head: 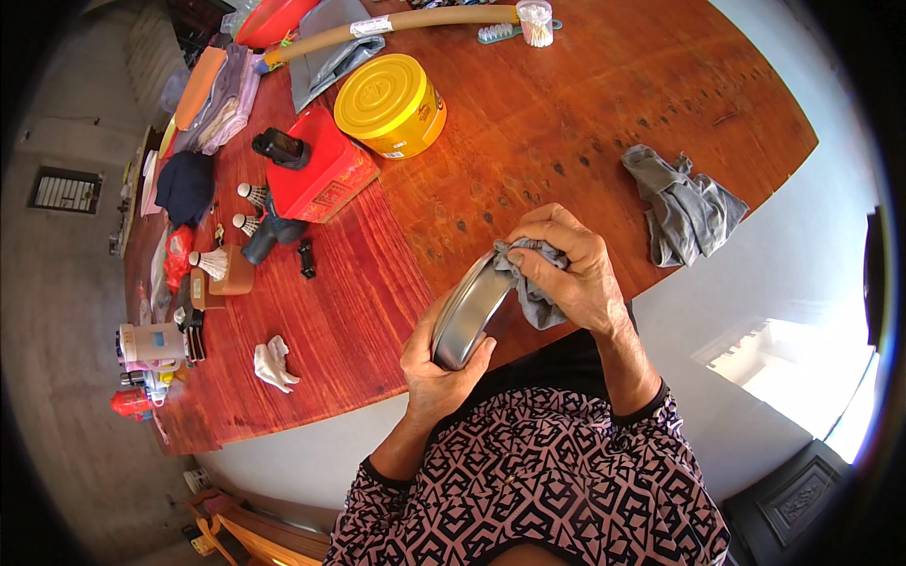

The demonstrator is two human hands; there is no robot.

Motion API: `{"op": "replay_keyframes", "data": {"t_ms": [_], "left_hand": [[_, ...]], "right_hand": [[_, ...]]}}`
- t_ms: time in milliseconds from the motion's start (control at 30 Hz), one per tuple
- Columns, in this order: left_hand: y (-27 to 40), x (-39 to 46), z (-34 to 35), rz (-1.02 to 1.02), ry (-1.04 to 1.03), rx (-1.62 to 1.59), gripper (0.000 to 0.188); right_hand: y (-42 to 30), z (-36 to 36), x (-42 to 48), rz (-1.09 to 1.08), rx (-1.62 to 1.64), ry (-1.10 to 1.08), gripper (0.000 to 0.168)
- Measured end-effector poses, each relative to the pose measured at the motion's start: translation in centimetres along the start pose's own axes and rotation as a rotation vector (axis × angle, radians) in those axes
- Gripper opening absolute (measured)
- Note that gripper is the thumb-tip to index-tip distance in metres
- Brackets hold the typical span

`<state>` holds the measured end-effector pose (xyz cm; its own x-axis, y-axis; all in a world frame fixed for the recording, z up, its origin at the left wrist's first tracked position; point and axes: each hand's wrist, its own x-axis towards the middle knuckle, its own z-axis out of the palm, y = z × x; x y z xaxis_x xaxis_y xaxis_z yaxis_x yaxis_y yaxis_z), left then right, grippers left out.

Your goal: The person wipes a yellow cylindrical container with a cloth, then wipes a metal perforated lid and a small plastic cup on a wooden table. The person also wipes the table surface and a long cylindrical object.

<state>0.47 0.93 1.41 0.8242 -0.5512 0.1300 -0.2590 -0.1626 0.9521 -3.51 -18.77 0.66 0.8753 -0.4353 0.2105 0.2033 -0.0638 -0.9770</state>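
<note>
A shallow round metal tin or lid (473,311) is held on edge above the table's near edge, its silvery side wall turned up. My left hand (442,361) grips its lower left, thumb along the near rim. At the upper right rim, my right hand (572,265) pinches a crumpled grey cloth (539,301) against the metal. Part of the cloth hangs below my right fingers. The inside of the metal piece is mostly hidden.
On the wooden table (340,318) lie another grey cloth (683,205), a white crumpled tissue (274,363), a yellow lidded tub (389,106), a red box (322,173), several shuttlecocks (210,264), a cardboard tube (439,18), a brush (499,32) and a cotton-swab jar (536,25).
</note>
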Motion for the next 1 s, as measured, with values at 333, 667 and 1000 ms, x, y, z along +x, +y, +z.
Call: {"op": "replay_keyframes", "data": {"t_ms": [333,667,1000], "left_hand": [[-0.1,-0.3,-0.3,-0.001,-0.003,0.003,0.056],[-0.6,-0.2,0.0,0.050,0.016,0.003,0.056],[-0.9,-0.1,-0.5,-0.060,0.068,-0.102,0.051]], "right_hand": [[-1.5,1.1,-0.7,-0.110,-0.125,0.050,0.015],[-1.8,2.2,-0.5,-0.311,-0.278,0.023,0.021],[3.9,0.9,-0.9,0.237,0.126,0.158,0.018]]}}
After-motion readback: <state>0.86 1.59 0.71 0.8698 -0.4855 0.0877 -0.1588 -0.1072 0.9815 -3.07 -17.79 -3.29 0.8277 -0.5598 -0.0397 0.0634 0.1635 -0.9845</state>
